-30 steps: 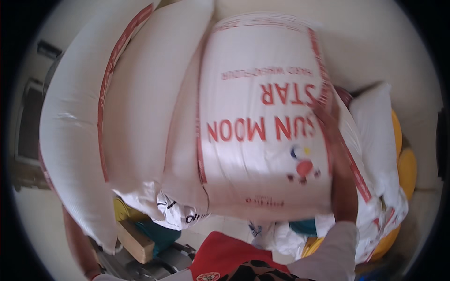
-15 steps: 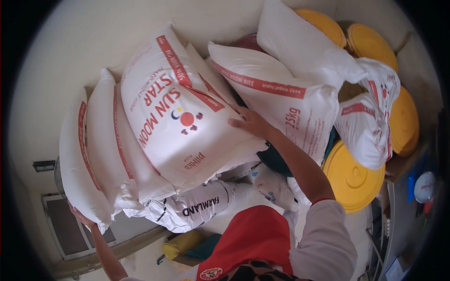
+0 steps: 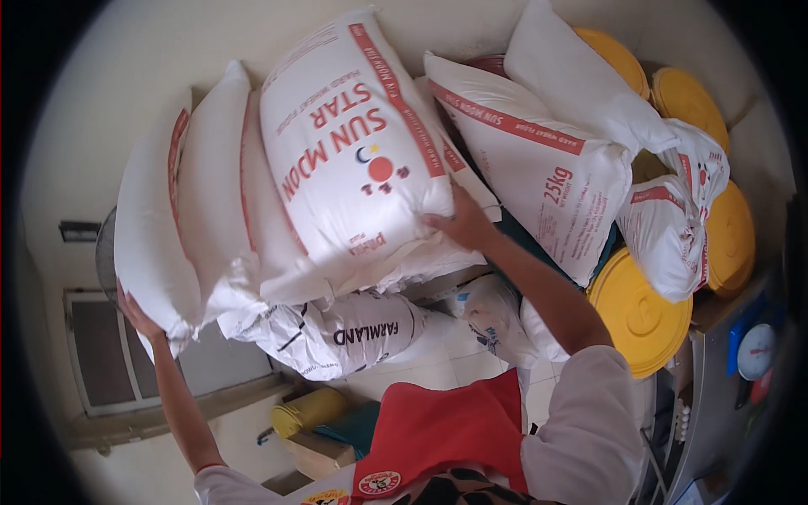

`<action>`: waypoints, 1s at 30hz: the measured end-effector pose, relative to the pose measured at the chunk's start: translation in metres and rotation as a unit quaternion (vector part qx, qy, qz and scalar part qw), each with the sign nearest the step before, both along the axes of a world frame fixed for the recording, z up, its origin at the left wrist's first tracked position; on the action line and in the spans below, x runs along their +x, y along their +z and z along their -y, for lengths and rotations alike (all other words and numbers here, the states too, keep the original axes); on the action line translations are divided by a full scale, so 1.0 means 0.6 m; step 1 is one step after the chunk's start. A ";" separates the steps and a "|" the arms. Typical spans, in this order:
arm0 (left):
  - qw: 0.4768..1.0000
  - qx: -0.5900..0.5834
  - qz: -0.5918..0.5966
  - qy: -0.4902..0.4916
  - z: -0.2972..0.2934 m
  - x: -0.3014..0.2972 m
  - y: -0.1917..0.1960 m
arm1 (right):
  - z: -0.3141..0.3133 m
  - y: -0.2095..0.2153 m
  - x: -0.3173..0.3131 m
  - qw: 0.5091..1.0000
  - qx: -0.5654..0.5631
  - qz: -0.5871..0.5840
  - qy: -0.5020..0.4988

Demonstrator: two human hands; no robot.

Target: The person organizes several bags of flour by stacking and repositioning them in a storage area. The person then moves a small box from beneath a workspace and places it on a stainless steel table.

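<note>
Several plump white flour sacks with red bands stand leaning in a row. My right hand [image 3: 463, 220] grips the lower right edge of the large printed flour sack [image 3: 337, 185], thumb on its face and fingertips partly hidden along its side. At the far left, my left hand [image 3: 140, 315] is wrapped round the lower outer corner of the leftmost flour sack [image 3: 150, 227]; the sack hides part of its fingers. Another flour sack [image 3: 215, 177] stands between these two. Below the row lies a crinkled white sack with black print [image 3: 337, 332].
More flour sacks [image 3: 526, 160] lean at the right, beside an opened, slumped sack [image 3: 665, 227]. Yellow-lidded bins [image 3: 640, 313] stand around them. A metal counter with a round dial scale [image 3: 756, 352] is at far right. A yellow container [image 3: 310, 411] and a cardboard box [image 3: 320, 454] sit low.
The view has shifted, so the sacks appear higher and farther right. My right hand has moved from the printed sack's face to a grip on its edge. The left hand stays at the leftmost sack.
</note>
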State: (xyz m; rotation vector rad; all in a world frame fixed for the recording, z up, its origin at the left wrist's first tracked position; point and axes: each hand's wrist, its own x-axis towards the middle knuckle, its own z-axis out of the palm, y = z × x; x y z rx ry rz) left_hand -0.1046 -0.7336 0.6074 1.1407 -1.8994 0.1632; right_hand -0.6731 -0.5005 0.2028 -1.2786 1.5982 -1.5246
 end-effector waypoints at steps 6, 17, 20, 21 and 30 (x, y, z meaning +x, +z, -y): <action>0.992 -0.084 0.080 0.045 -0.024 0.002 0.010 | 0.009 0.247 -0.015 0.966 -0.111 -0.232 -0.035; 0.982 -0.105 0.081 0.136 -0.031 -0.019 -0.003 | 0.209 0.218 0.241 0.822 0.088 -0.541 -0.155; 0.977 -0.076 0.090 0.176 -0.028 0.018 0.001 | 0.115 0.203 0.319 0.832 0.107 -0.539 -0.083; 0.975 -0.096 0.092 0.178 -0.023 0.026 0.001 | 0.071 0.192 0.344 0.833 0.118 -0.536 -0.070; 0.980 -0.076 0.028 -0.184 -0.300 0.133 -0.292 | -0.647 -0.295 0.424 0.833 0.413 -0.366 0.040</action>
